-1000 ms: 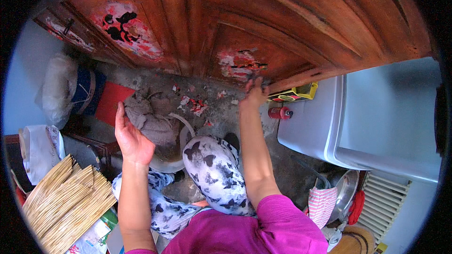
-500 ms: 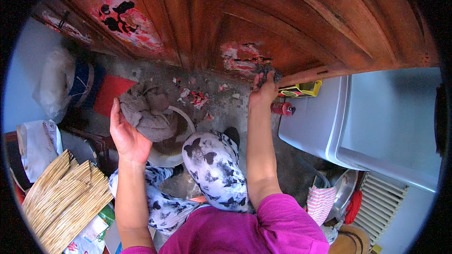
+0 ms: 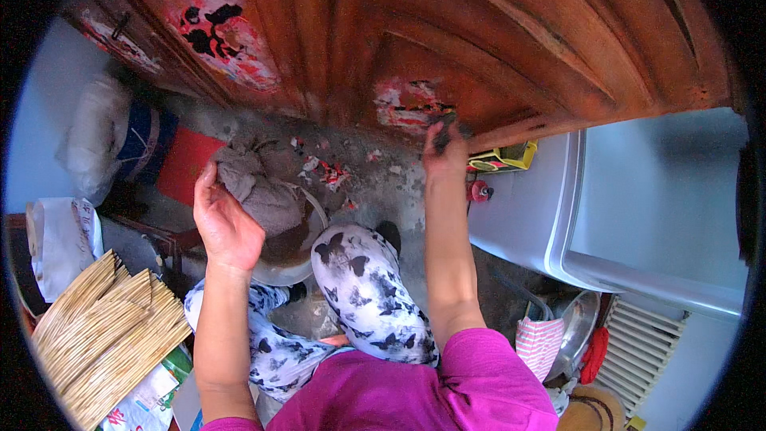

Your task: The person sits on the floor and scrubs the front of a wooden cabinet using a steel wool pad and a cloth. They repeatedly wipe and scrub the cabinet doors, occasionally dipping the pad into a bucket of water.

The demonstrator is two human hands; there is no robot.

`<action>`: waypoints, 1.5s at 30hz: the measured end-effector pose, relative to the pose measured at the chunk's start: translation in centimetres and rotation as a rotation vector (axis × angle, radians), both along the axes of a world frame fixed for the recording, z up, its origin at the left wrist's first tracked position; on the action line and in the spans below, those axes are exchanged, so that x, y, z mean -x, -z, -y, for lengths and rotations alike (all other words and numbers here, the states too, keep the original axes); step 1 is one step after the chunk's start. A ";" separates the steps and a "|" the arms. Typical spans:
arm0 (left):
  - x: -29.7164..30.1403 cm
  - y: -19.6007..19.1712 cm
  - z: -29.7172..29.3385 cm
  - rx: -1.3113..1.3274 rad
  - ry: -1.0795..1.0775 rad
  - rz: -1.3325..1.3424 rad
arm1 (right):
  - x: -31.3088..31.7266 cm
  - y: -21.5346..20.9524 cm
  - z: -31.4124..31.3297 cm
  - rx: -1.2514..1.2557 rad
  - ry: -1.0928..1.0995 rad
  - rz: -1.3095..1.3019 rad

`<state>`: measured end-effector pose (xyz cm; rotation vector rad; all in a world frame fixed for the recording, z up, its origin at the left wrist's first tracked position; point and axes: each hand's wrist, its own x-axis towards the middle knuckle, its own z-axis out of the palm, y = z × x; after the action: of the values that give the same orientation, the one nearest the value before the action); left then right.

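My right hand is closed round a dark grey scrubber, which looks like steel wool, and presses it to the lower part of a brown wooden door. Beside it on the door is a patch of torn red and white paper. A larger torn patch with black marks sits further left. My left hand is raised, palm inward and fingers stretched, holding nothing. Next to it, a grey cloth hangs over the rim of a pale basin.
Paper scraps litter the concrete floor. To the right stand a white appliance, a yellow box and a red bottle. At left lie a bundle of straw-coloured stalks, a red board and a plastic-wrapped roll.
My right hand has shifted slightly left with the scrubber along the torn patch. The left hand has moved a little right and its fingers have tilted. The whole view has shifted slightly.
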<state>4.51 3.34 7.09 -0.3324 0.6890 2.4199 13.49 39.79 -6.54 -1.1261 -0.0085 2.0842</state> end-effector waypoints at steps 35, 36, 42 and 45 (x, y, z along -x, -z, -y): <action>-0.2 1.0 -0.5 0.013 0.057 0.015 | 1.9 -9.6 2.2 -0.264 0.060 0.155; 0.0 0.9 -0.6 0.007 0.069 0.005 | 2.0 -9.4 2.8 -0.294 0.071 0.201; 0.7 1.5 -1.7 0.033 0.059 0.005 | 0.4 -0.2 -1.9 -0.012 -0.158 0.127; 0.2 1.5 -0.5 0.053 0.031 0.012 | 2.3 -5.1 -0.3 0.028 0.036 0.105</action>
<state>4.29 3.88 5.59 -0.3548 0.7494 2.3719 11.18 40.11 -1.46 -1.2425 -0.0095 1.9976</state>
